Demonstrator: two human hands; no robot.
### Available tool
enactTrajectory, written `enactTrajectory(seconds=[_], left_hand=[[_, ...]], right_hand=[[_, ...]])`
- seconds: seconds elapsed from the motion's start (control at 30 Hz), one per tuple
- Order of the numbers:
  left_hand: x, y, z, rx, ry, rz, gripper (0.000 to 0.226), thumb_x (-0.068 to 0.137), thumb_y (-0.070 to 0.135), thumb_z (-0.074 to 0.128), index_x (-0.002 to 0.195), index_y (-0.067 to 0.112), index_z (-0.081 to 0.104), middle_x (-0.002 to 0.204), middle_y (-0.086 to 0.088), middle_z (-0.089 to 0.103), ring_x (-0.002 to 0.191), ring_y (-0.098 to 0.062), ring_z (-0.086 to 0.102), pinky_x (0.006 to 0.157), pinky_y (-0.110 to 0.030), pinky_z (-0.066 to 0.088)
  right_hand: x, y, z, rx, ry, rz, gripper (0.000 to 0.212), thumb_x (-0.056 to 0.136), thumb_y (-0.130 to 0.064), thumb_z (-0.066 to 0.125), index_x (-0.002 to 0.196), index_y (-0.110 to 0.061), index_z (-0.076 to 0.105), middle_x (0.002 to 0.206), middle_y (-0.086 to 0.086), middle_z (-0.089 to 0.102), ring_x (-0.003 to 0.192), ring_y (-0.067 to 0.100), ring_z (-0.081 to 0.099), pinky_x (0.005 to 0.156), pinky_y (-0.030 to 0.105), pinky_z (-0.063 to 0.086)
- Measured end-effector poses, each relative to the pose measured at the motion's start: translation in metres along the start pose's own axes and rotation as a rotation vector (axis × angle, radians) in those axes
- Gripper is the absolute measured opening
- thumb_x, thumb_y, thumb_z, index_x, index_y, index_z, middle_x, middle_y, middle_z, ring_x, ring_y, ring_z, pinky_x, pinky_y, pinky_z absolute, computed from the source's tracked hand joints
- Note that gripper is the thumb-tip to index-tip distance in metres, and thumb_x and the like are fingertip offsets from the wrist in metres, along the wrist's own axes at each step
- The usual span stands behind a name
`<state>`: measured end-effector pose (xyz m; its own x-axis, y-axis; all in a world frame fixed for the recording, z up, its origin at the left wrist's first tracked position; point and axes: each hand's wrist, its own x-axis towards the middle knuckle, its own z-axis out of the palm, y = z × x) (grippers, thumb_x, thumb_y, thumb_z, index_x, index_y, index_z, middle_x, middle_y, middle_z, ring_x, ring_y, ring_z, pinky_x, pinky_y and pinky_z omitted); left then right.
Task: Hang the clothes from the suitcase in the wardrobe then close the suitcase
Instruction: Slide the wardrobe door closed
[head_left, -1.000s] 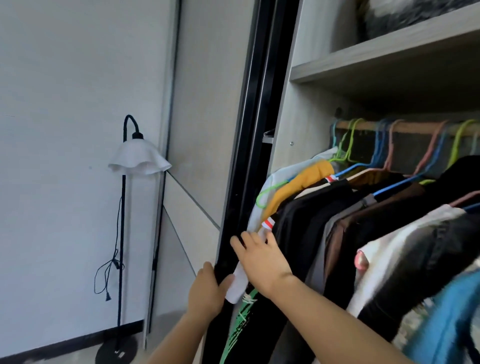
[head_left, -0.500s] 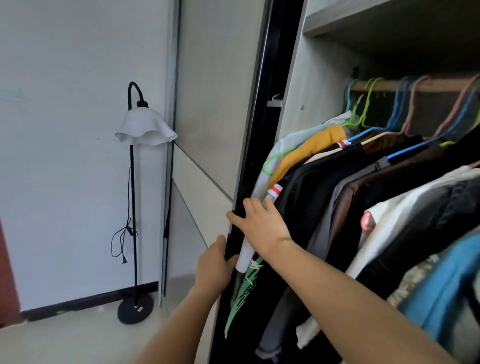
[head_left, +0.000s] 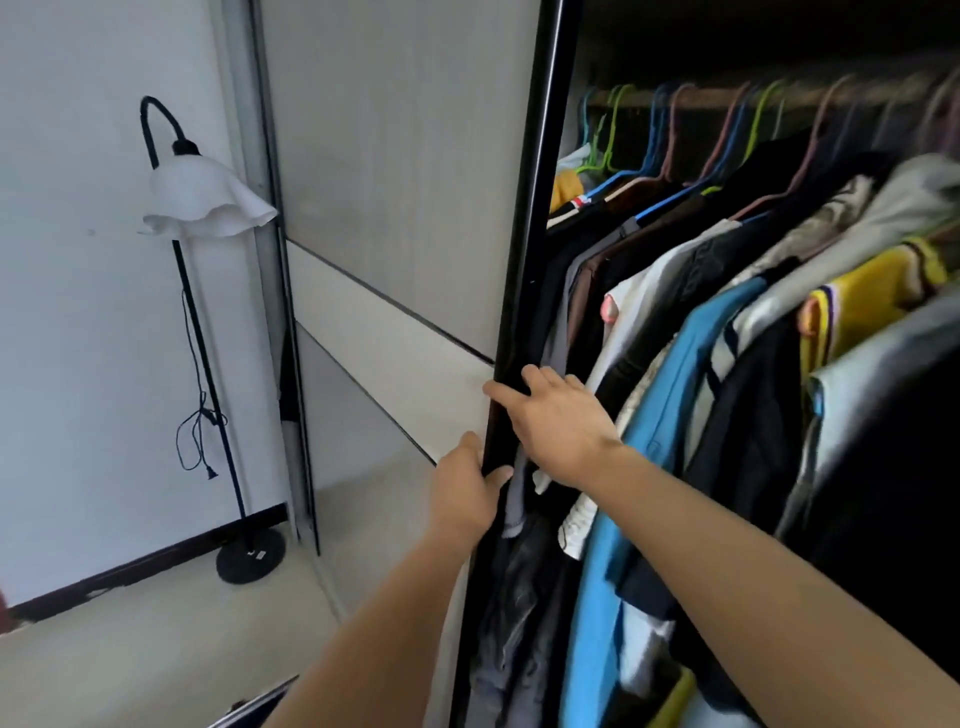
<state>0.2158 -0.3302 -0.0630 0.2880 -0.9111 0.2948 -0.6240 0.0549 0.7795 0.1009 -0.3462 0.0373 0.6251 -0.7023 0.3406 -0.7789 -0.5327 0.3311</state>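
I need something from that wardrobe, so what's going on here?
A person is at the wardrobe, both hands on its sliding door. The left grip holds the door's black edge, thumb wrapped round it. The right grip lies just above, thumb across that edge, fingers toward the hanging clothes, which crowd the rail on coloured hangers. Neither grip holds a garment, and the suitcase is out of view.

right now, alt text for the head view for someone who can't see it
Two bare hands are at the black edge of a sliding wardrobe door: the left hand grips it, the right hand rests just above, beside a packed row of hanging clothes. A white-shaded floor lamp stands by the wall.
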Motion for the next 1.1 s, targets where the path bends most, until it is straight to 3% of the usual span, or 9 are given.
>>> enactTrajectory(seconds=[0.17,0.3,0.5,0.6,0.7,0.77,0.87,0.97,1.1], left_hand=[[-0.058,0.038,0.016,-0.016,-0.015,-0.022,0.033,0.086,0.02,0.068,0.078,0.012,0.037,0.064,0.003,0.048,0.063,-0.022,0.047,0.056,-0.031,0.032],[-0.105,0.05,0.03,-0.142,-0.087,-0.035,0.006,0.085,0.007,0.062,0.085,0.009,0.056,0.082,-0.001,0.065,0.083,-0.024,0.063,0.072,-0.034,0.046],[-0.176,0.076,0.026,-0.39,-0.387,-0.032,0.044,0.088,-0.002,0.046,0.121,0.019,0.066,0.112,0.004,0.069,0.099,-0.006,0.063,0.071,0.001,0.041],[-0.207,0.095,0.026,-0.352,-0.489,-0.018,0.059,0.086,-0.006,0.037,0.134,0.022,0.056,0.132,0.001,0.06,0.117,-0.006,0.056,0.082,-0.003,0.038],[-0.237,0.109,0.033,-0.357,-0.541,-0.037,0.066,0.085,-0.008,0.034,0.139,0.026,0.05,0.141,-0.019,0.047,0.058,0.008,0.051,0.053,-0.002,0.035],[-0.259,0.12,0.043,-0.399,-0.555,-0.048,0.067,0.084,-0.009,0.036,0.136,0.03,0.052,0.142,-0.019,0.045,0.044,0.002,0.037,0.042,-0.003,0.032],[-0.29,0.133,0.062,-0.433,-0.566,-0.084,0.069,0.084,-0.01,0.037,0.135,0.034,0.052,0.149,0.005,0.04,0.065,0.01,0.049,0.047,0.002,0.035],[-0.324,0.147,0.073,-0.435,-0.621,-0.093,0.071,0.085,-0.014,0.031,0.138,0.03,0.05,0.159,0.005,0.014,0.136,-0.003,0.037,0.063,0.006,0.035],[-0.362,0.16,0.088,-0.391,-0.653,-0.057,0.071,0.085,-0.016,0.027,0.136,0.028,0.051,0.158,0.016,0.01,0.146,-0.007,0.012,0.097,-0.009,0.024]], right_hand=[[-0.067,0.008,-0.028,-0.105,-0.029,0.061,0.063,0.092,-0.011,0.055,0.147,-0.03,0.03,0.12,0.008,0.048,0.113,0.026,0.045,0.09,0.035,0.04],[-0.113,0.013,-0.059,-0.292,-0.042,0.035,0.049,0.088,-0.01,0.054,0.134,-0.025,0.047,0.119,0.008,0.044,0.112,0.026,0.039,0.085,0.035,0.035],[-0.184,0.013,-0.087,-0.554,-0.023,0.036,0.016,0.077,-0.023,0.06,0.088,-0.022,0.072,0.113,0.007,0.051,0.102,0.027,0.032,0.087,0.04,0.032],[-0.214,0.017,-0.107,-0.592,-0.063,-0.011,0.021,0.086,-0.027,0.057,0.098,-0.019,0.073,0.135,0.012,0.042,0.124,0.031,0.025,0.107,0.048,0.022],[-0.243,0.024,-0.119,-0.692,-0.214,-0.035,0.037,0.098,-0.029,0.042,0.13,-0.015,0.055,0.157,0.02,0.014,0.147,0.034,0.004,0.117,0.054,-0.002],[-0.267,0.027,-0.125,-0.733,-0.289,-0.037,0.043,0.099,-0.03,0.041,0.138,-0.014,0.048,0.16,0.023,0.007,0.149,0.035,-0.002,0.116,0.054,-0.011],[-0.3,0.03,-0.133,-0.628,-0.35,-0.009,0.045,0.099,-0.026,0.041,0.142,-0.014,0.044,0.16,0.022,0.005,0.149,0.035,-0.002,0.12,0.049,-0.005],[-0.329,0.032,-0.142,-0.526,-0.383,-0.014,0.043,0.1,-0.021,0.04,0.142,-0.013,0.046,0.16,0.019,0.011,0.15,0.033,-0.002,0.122,0.045,0.001],[-0.362,0.035,-0.151,-0.601,-0.468,-0.001,0.044,0.101,-0.022,0.038,0.143,-0.011,0.042,0.16,0.019,0.01,0.149,0.034,-0.005,0.121,0.048,0.001]])
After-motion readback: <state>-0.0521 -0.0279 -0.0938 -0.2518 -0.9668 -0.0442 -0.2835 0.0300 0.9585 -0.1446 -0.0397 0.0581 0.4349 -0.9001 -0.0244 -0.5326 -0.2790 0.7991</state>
